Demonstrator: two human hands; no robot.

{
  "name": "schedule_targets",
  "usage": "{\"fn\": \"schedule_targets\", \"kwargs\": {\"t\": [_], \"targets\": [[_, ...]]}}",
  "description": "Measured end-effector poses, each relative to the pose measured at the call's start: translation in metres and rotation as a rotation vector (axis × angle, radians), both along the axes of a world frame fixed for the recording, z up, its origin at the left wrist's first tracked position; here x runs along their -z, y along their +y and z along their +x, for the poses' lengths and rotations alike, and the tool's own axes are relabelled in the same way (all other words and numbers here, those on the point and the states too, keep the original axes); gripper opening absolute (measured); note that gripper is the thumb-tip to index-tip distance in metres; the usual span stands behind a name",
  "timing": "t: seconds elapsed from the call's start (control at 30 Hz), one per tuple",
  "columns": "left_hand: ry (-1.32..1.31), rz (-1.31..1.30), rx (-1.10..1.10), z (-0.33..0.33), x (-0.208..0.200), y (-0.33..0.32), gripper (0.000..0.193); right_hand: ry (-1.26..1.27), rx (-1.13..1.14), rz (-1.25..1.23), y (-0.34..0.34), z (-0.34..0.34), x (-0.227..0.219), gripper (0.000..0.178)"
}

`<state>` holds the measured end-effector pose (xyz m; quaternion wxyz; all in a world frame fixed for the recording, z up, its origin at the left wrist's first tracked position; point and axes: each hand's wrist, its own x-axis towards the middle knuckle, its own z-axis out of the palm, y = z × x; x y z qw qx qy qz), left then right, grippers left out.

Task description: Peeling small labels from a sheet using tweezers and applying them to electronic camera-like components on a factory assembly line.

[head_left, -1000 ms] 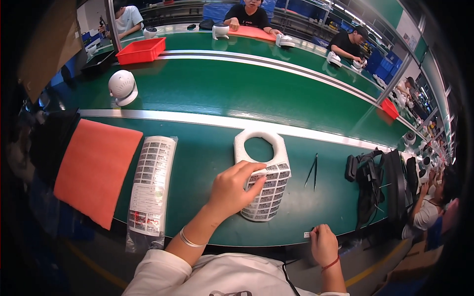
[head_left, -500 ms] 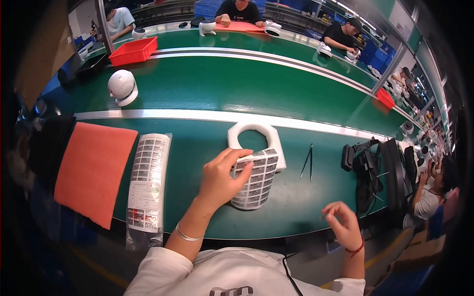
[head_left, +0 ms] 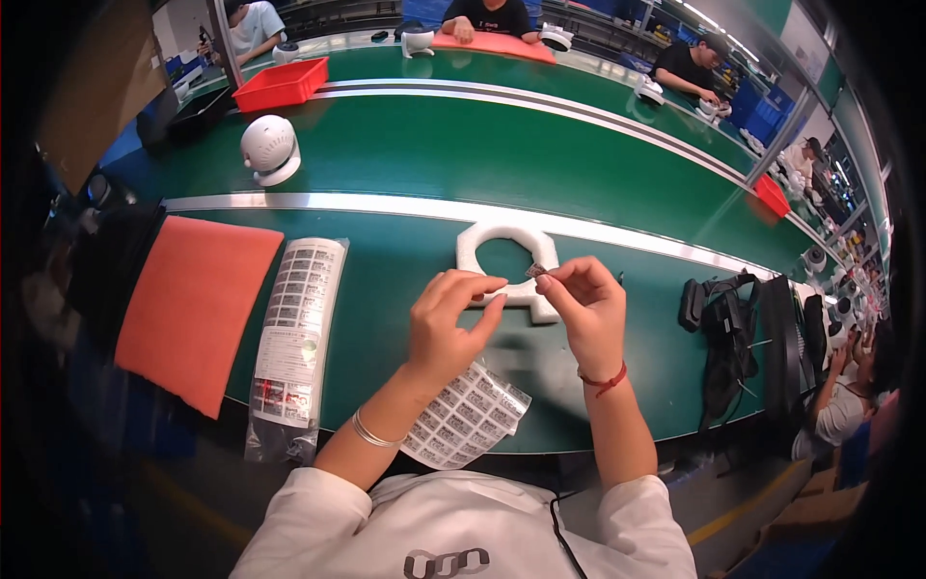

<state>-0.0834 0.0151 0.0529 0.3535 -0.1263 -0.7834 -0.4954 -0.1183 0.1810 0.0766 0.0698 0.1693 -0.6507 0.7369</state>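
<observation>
Gridded label sheet (head_left: 468,417) has left foam ring (head_left: 469,253).

small rectangular labels stood in rows on the loose white label sheet (head_left: 470,417), each with dark print too fine to make out. one small printed label (head_left: 536,272) was pinched in the right hand (head_left: 588,304). the bagged label pack (head_left: 307,280) showed similar dark-printed rows, a white paper slip (head_left: 286,352) with fine lines of print, and red marks near its lower end, none clear enough to read. a black t-shirt (head_left: 490,19) across the bench carried a short line of pale lettering.
</observation>
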Motion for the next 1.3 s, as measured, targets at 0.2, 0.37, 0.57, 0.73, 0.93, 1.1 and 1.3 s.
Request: {"fn": "schedule_targets", "kwargs": {"t": [0.2, 0.37, 0.57, 0.73, 0.93, 1.1, 1.3], "targets": [[0.263, -0.132, -0.138, -0.003, 0.001, -0.004, 0.030, 0.045, 0.070, 0.137, -0.011, 0.010, 0.010, 0.009], [0.176, -0.123, -0.113, -0.006, 0.004, -0.002, 0.036, 0.140, 0.067, 0.202, -0.013, 0.011, 0.014, 0.008], [-0.078, 0.144, 0.087, -0.002, 0.000, 0.001, 0.023, 0.114, -0.004, 0.139, -0.012, 0.012, 0.015, 0.011], [-0.099, 0.282, 0.171, -0.005, 0.007, -0.003, 0.009, -0.088, -0.097, 0.027, -0.013, 0.015, 0.010, 0.012], [-0.127, 0.304, 0.197, -0.005, 0.008, -0.003, 0.007, -0.153, -0.264, 0.062, -0.008, 0.013, 0.013, 0.010], [-0.117, 0.184, 0.082, -0.001, 0.003, 0.001, 0.008, -0.056, -0.292, 0.030, -0.013, 0.009, 0.023, 0.007], [-0.040, 0.090, 0.150, -0.003, 0.001, -0.002, 0.014, -0.071, -0.248, 0.044, -0.012, 0.010, 0.021, 0.007]]}}
